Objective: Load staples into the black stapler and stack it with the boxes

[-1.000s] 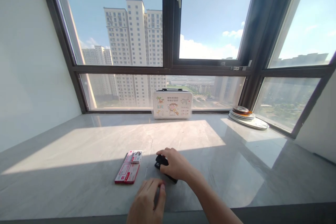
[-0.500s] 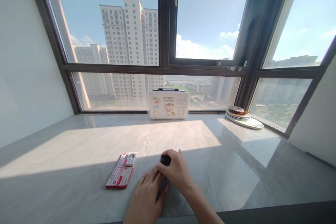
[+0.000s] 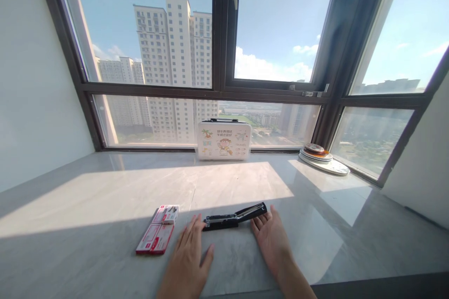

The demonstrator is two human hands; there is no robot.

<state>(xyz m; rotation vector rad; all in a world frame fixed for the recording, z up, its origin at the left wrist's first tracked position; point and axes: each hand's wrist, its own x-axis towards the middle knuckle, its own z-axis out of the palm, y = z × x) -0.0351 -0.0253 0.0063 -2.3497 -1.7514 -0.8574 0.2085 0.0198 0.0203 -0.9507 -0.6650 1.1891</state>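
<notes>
Left fingers (image 3: 191, 230) outstretched, right palm (image 3: 274, 238) upturned, opened stapler (image 3: 221, 224) between

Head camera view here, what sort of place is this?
Probably a bay-window nook on an upper floor: a broad marble-look ledge, dark-framed windows and tower blocks outside.

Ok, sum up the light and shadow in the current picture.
Head view: a sunlit band crosses the counter; head view: stapler, left hand and right hand sit mostly in shade; head view: pale glare lies on the counter's right side.
</notes>
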